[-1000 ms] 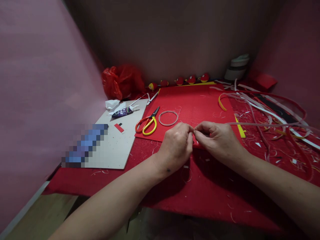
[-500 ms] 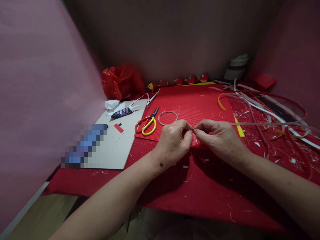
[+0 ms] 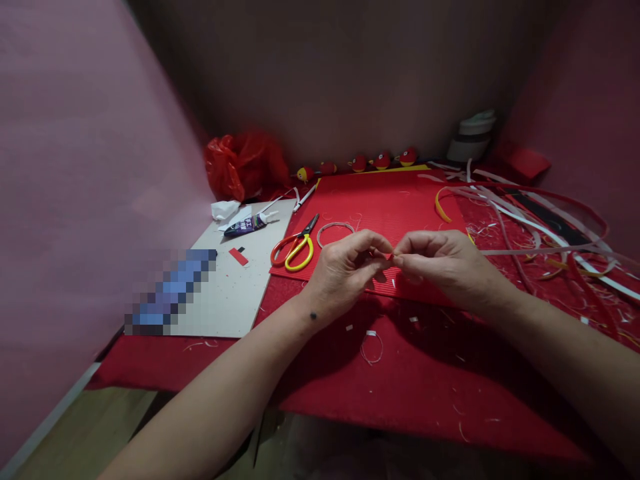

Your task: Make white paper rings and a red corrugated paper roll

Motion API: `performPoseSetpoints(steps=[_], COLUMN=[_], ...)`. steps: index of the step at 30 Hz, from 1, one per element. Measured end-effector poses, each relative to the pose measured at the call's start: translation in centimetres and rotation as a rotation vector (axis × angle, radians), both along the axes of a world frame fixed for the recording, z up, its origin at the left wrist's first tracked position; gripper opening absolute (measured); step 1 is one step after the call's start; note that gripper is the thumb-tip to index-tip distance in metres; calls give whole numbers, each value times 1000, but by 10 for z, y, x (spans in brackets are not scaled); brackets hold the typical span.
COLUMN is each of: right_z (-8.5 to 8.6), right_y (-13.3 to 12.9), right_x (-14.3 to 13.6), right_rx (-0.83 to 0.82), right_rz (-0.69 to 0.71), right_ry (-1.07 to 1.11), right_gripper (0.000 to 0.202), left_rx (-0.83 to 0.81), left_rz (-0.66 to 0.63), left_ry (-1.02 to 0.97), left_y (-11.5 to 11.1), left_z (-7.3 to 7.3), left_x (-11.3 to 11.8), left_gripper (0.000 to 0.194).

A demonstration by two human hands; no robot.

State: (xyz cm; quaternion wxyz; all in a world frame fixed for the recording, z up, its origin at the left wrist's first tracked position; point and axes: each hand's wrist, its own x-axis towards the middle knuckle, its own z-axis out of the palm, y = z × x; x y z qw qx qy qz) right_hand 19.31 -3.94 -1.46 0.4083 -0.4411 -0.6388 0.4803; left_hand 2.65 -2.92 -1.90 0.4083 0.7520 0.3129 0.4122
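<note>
My left hand (image 3: 345, 268) and my right hand (image 3: 445, 263) meet fingertip to fingertip above a red corrugated sheet (image 3: 370, 200). Both pinch a tiny red piece (image 3: 391, 257); fingers cover most of it, so its kind cannot be made out. To the left of my left hand lie scissors (image 3: 299, 248) with one red and one yellow handle, blades pointing away. A thin pale ring (image 3: 320, 233) rests on the sheet just behind that hand. From behind my right hand a pale strip (image 3: 520, 253) runs off to the right.
Long paper strips (image 3: 565, 223) and scraps clutter the right side. On a grey board (image 3: 235, 300) at left lie a glue tube (image 3: 245, 225) and a blurred-out blue object (image 3: 173, 290). Several small red bird figures (image 3: 383, 160), a red plastic bag (image 3: 245, 163) and a cup (image 3: 470, 137) stand behind.
Both hands have shifted slightly up and to the right. The left fingers have loosened into a wider arch, and a bit of red now shows between the fingertips.
</note>
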Motion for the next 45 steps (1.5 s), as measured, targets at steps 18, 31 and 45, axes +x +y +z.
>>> performPoseSetpoints(steps=[18, 31, 45], right_z=[-2, 1, -4], right_y=[7, 5, 9], right_x=[9, 0, 6], right_rx=[-128, -121, -120], right_rz=[204, 28, 104], right_ry=[27, -15, 194], right_gripper=[13, 8, 9], left_rx=[-137, 615, 211], left_rz=[-158, 30, -64], left_ry=[22, 455, -22], left_y=[3, 3, 0], left_z=[4, 0, -1], left_x=[-5, -7, -3], left_gripper=[8, 7, 7])
